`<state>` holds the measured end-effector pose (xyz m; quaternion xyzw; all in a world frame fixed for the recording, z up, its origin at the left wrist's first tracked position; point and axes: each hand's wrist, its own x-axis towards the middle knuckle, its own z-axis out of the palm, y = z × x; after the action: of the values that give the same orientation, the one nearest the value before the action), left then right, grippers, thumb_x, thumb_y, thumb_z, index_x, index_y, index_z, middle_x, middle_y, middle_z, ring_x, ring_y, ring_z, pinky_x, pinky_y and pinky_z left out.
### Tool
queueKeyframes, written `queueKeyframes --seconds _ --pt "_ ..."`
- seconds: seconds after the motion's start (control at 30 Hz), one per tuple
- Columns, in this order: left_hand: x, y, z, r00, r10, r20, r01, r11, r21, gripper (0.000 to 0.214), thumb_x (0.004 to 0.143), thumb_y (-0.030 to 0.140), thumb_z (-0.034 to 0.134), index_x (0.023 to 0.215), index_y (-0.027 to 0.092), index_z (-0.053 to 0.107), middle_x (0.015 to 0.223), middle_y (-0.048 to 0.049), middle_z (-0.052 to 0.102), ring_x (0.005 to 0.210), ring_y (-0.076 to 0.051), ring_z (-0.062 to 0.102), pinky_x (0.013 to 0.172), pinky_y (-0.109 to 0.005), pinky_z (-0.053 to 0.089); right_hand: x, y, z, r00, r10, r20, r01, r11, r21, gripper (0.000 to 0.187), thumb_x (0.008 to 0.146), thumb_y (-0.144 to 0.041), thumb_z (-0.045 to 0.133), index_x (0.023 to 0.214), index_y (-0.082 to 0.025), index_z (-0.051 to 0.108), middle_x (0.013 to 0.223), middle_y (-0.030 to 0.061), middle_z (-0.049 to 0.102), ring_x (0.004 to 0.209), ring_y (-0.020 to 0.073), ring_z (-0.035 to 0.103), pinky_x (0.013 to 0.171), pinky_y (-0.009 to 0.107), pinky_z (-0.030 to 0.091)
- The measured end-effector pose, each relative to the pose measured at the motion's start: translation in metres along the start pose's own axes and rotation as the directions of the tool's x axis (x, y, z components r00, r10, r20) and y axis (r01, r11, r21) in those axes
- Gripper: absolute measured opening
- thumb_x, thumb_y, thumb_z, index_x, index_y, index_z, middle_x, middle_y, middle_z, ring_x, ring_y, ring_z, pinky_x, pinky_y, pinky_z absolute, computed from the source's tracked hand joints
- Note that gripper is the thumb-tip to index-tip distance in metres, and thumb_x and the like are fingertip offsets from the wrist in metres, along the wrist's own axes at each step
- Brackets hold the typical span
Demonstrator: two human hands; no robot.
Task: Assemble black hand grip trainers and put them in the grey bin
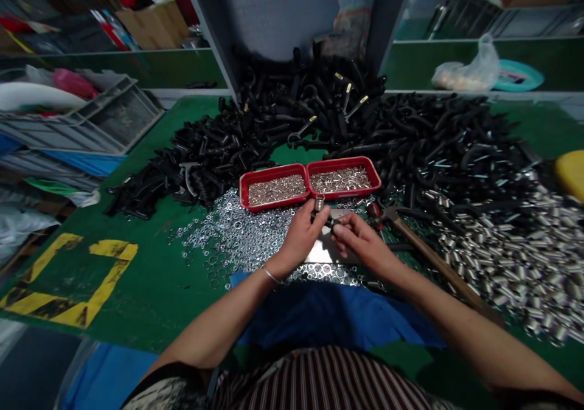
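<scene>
My left hand [303, 233] is closed around a black part with a small silver metal sleeve [320, 202] sticking up from its fingertips. My right hand [360, 239] pinches the same black part [332, 225] from the right, fingers curled. Both hands hover over a shiny metal plate [322, 253] near the table's front middle. Just beyond them sits a red two-compartment tray [310, 170] filled with small silvery pieces. Silver washers [228, 236] are scattered to the left of my hands.
A big heap of black handle parts [328, 124] covers the back of the green table [150, 276]. Several silver sleeves [511, 252] are piled at right. A wooden-handled hammer [429, 258] lies right of my hands. Grey crates [91, 118] stand at left. A blue cloth [328, 316] lies at the front edge.
</scene>
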<state>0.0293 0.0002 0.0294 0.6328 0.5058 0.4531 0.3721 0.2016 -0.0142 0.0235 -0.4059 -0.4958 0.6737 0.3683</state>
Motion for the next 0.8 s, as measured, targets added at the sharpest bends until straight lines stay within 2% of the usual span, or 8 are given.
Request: queueKeyframes --seconds 0.07,0.17,0.27,0.33,0.47,0.63,0.73,0.8 --pt "-0.001 -0.005 -0.003 1.0 0.009 0.009 -0.008 0.998 -0.055 0.019 0.096 0.039 0.06 0.087 0.022 0.059 0.082 -0.0017 0.06 0.078 -0.018 0.053 0.078 -0.031 0.038 0.001 0.002 0.001 0.996 0.071 0.051 -0.072 0.997 0.005 0.036 0.093 -0.058 0.06 0.091 -0.023 0.051 0.067 -0.0046 0.055 0.048 0.0088 0.044 0.045 0.023 0.037" --pt "-0.002 -0.009 -0.007 0.998 0.015 0.067 -0.011 0.998 -0.059 0.022 0.089 0.038 0.07 0.079 0.022 0.059 0.074 0.0 0.056 0.072 -0.018 0.049 0.076 -0.03 0.037 0.0 0.001 -0.002 0.939 0.248 0.239 -0.243 0.969 -0.047 0.056 0.099 -0.069 0.028 0.084 -0.022 0.052 0.053 -0.0052 0.047 0.037 0.0093 0.03 0.036 0.024 0.026" --pt "-0.003 -0.01 -0.008 0.998 -0.012 0.056 0.014 0.999 -0.041 0.022 0.094 0.039 0.062 0.08 0.022 0.057 0.073 0.0006 0.055 0.069 -0.017 0.048 0.073 -0.03 0.037 -0.002 -0.002 -0.005 0.997 0.049 0.066 -0.024 0.94 -0.341 0.046 0.093 -0.066 0.051 0.088 -0.021 0.056 0.069 0.0022 0.061 0.051 0.0125 0.048 0.045 0.025 0.035" --pt "-0.003 -0.01 -0.007 0.999 0.001 0.032 0.0 1.0 -0.03 0.021 0.099 0.038 0.053 0.087 0.022 0.058 0.08 -0.0011 0.058 0.075 -0.018 0.052 0.076 -0.03 0.039 -0.003 -0.002 -0.006 0.993 -0.118 -0.009 0.099 0.871 -0.481 0.04 0.088 -0.061 0.063 0.087 -0.022 0.057 0.078 0.005 0.064 0.063 0.0158 0.055 0.052 0.026 0.039" --pt "-0.003 -0.006 -0.006 0.979 0.173 0.106 -0.175 0.985 0.003 0.015 0.101 0.034 0.051 0.104 0.022 0.06 0.108 -0.0079 0.061 0.105 -0.022 0.056 0.098 -0.036 0.041 -0.004 0.001 -0.005 0.983 0.044 0.181 0.036 0.909 -0.416 0.059 0.1 -0.068 0.027 0.084 -0.021 0.059 0.06 0.002 0.059 0.045 0.0134 0.044 0.043 0.027 0.034" --pt "-0.006 -0.004 -0.007 0.984 0.159 0.079 -0.162 0.986 0.034 0.02 0.104 0.033 0.043 0.109 0.021 0.058 0.111 -0.0095 0.058 0.108 -0.022 0.055 0.101 -0.037 0.042 -0.005 0.001 -0.005 0.998 -0.036 0.05 0.055 0.889 -0.455 0.044 0.093 -0.064 0.053 0.088 -0.02 0.057 0.071 0.0017 0.064 0.052 0.0114 0.049 0.047 0.024 0.036" --pt "-0.009 -0.003 -0.008 0.969 0.225 0.105 -0.231 0.971 0.054 0.018 0.103 0.032 0.047 0.114 0.021 0.057 0.118 -0.0107 0.056 0.112 -0.022 0.053 0.103 -0.037 0.041 -0.006 0.0 -0.005 0.967 0.111 0.229 -0.017 0.927 -0.375 0.062 0.102 -0.065 0.02 0.083 -0.02 0.058 0.057 -0.0002 0.057 0.041 0.0107 0.039 0.041 0.025 0.032" --pt "-0.01 -0.001 -0.008 0.962 0.242 0.128 -0.251 0.966 0.057 0.017 0.102 0.031 0.049 0.113 0.022 0.057 0.119 -0.0106 0.055 0.113 -0.023 0.053 0.104 -0.038 0.041 -0.008 -0.002 -0.004 0.974 0.081 0.211 0.013 0.912 -0.409 0.058 0.101 -0.066 0.027 0.085 -0.02 0.059 0.06 0.0005 0.059 0.044 0.0112 0.042 0.043 0.024 0.033"
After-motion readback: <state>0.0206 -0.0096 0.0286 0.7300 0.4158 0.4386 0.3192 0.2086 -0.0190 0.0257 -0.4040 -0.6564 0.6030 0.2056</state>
